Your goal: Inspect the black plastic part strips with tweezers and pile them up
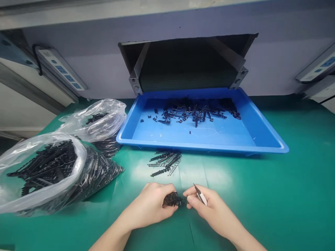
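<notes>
My left hand (pixel 156 200) is closed around a bundle of black plastic parts (pixel 171 199), whose ends stick out to the right. My right hand (pixel 206 205) faces the bundle's end, fingertips pinched close to it. Tucked in that hand is a slim pointed tool (pixel 201 195), black at the tip and white along the body; its exact kind is unclear. Whether the right fingertips also hold a small part cannot be made out. Beyond my hands, a loose pile of toothed black strips (pixel 166 162) lies on the green table.
A blue tray (pixel 204 143) with scattered black pieces stands beneath a conveyor end (pixel 187 66). At left, a clear plastic bag (pixel 81 164) full of black strips stands in front of a second bag (pixel 115 115). A power strip (pixel 62 71) hangs on the back panel.
</notes>
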Action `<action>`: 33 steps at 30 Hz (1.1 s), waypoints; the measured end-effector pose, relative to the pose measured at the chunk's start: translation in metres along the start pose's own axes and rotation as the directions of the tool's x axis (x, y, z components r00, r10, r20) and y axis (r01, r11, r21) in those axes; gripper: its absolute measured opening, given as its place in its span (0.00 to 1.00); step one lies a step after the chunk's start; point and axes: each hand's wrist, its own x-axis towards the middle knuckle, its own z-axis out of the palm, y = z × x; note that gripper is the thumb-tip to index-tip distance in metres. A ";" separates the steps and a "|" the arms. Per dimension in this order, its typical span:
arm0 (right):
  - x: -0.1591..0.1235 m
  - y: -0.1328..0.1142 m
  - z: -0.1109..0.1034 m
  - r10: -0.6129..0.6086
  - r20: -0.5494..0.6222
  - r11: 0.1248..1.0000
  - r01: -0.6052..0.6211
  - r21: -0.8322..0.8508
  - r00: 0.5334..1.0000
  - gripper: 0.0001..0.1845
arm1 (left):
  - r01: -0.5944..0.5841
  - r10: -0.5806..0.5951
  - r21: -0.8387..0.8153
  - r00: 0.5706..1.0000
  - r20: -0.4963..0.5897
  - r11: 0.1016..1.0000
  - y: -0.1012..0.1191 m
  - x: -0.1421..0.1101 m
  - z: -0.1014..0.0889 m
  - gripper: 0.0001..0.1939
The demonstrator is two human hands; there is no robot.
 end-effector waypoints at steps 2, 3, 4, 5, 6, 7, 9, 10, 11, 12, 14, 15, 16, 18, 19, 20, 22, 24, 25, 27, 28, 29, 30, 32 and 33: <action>0.000 0.003 -0.003 0.007 -0.002 0.999 -0.007 0.041 1.000 0.18 | 0.071 -0.062 -0.215 0.997 0.049 0.974 -0.001 0.004 0.004 0.08; 0.000 0.003 -0.004 0.003 -0.001 0.999 -0.003 0.050 1.000 0.19 | 0.101 -0.082 -0.326 0.994 0.072 0.940 -0.002 0.006 0.006 0.10; -0.001 0.003 -0.005 -0.010 -0.002 0.999 0.010 0.053 1.000 0.19 | 0.117 -0.087 -0.433 0.992 0.088 0.894 -0.003 0.008 0.008 0.12; -0.001 0.001 -0.005 -0.026 0.000 0.998 0.026 0.051 1.000 0.19 | 0.120 -0.079 -0.527 0.992 0.099 0.842 -0.003 0.009 0.010 0.12; -0.002 -0.001 -0.005 -0.046 0.008 0.998 0.046 0.047 0.999 0.19 | 0.118 -0.066 -0.604 0.992 0.108 0.788 -0.003 0.011 0.013 0.12; -0.003 -0.003 -0.004 -0.064 0.015 0.997 0.063 0.043 0.998 0.18 | 0.119 -0.052 -0.663 0.991 0.120 0.739 -0.002 0.012 0.016 0.11; -0.004 -0.007 -0.004 -0.091 0.023 0.995 0.091 0.031 0.996 0.17 | 0.129 -0.032 -0.730 0.989 0.145 0.671 0.002 0.013 0.023 0.08; -0.005 -0.007 -0.003 -0.107 0.021 0.994 0.106 0.023 0.994 0.17 | 0.132 -0.035 -0.748 0.989 0.145 0.651 0.005 0.014 0.025 0.07; -0.005 -0.006 -0.004 -0.120 0.012 0.993 0.120 0.005 0.993 0.16 | 0.129 -0.046 -0.764 0.991 0.129 0.633 0.007 0.014 0.028 0.07; -0.005 -0.005 -0.004 -0.131 -0.008 0.991 0.131 -0.024 0.991 0.16 | 0.118 -0.062 -0.780 0.993 0.102 0.615 0.008 0.014 0.029 0.07; -0.006 0.000 -0.006 -0.179 -0.072 0.979 0.170 -0.113 0.981 0.17 | 0.088 -0.094 -0.811 0.995 0.040 0.578 0.009 0.015 0.030 0.08; -0.006 0.003 -0.006 -0.214 -0.105 0.966 0.194 -0.169 0.971 0.18 | 0.065 -0.104 -0.827 0.995 0.008 0.559 0.008 0.015 0.030 0.09; -0.007 0.005 -0.007 -0.252 -0.126 0.950 0.220 -0.224 0.960 0.18 | 0.039 -0.111 -0.841 0.993 -0.026 0.540 0.006 0.016 0.029 0.10; -0.007 0.006 -0.007 -0.332 -0.105 0.910 0.289 -0.296 0.937 0.18 | -0.009 -0.118 -0.859 0.990 -0.081 0.512 0.002 0.018 0.029 0.12; -0.007 0.005 -0.006 -0.352 -0.067 0.897 0.316 -0.310 0.934 0.18 | -0.029 -0.118 -0.863 0.988 -0.102 0.505 0.001 0.018 0.028 0.13; -0.007 0.004 -0.005 -0.355 -0.023 0.891 0.331 -0.312 0.935 0.18 | -0.044 -0.116 -0.862 0.986 -0.118 0.504 -0.001 0.019 0.029 0.13; -0.007 0.001 -0.003 -0.341 0.061 0.886 0.342 -0.312 0.938 0.18 | -0.059 -0.111 -0.856 0.985 -0.135 0.514 -0.002 0.018 0.029 0.13; -0.007 -0.001 -0.002 -0.323 0.106 0.878 0.340 -0.337 0.940 0.17 | -0.072 -0.112 -0.840 0.981 -0.156 0.538 -0.001 0.017 0.030 0.12; -0.007 -0.001 -0.001 -0.324 0.111 0.869 0.342 -0.358 0.939 0.17 | -0.075 -0.115 -0.828 0.979 -0.167 0.556 -0.001 0.017 0.030 0.12; -0.007 -0.001 0.000 -0.345 0.102 0.841 0.355 -0.409 0.933 0.17 | -0.065 -0.122 -0.794 0.977 -0.173 0.604 0.000 0.015 0.030 0.10; -0.007 0.000 0.000 -0.359 0.091 0.825 0.361 -0.434 0.929 0.17 | -0.055 -0.126 -0.777 0.977 -0.170 0.627 0.000 0.015 0.030 0.09; -0.007 0.002 0.001 -0.375 0.081 0.809 0.368 -0.458 0.924 0.17 | -0.044 -0.128 -0.763 0.978 -0.164 0.644 0.000 0.014 0.030 0.09; -0.007 0.003 0.001 -0.392 0.069 0.791 0.375 -0.483 0.917 0.17 | -0.036 -0.130 -0.752 0.979 -0.160 0.658 0.001 0.014 0.030 0.08; -0.006 0.007 0.002 -0.429 0.042 0.754 0.383 -0.533 0.902 0.17 | -0.031 -0.135 -0.739 0.977 -0.163 0.673 0.001 0.014 0.029 0.07; -0.005 0.009 0.002 -0.448 0.030 0.736 0.387 -0.555 0.894 0.18 | -0.034 -0.134 -0.734 0.977 -0.169 0.678 0.001 0.014 0.029 0.07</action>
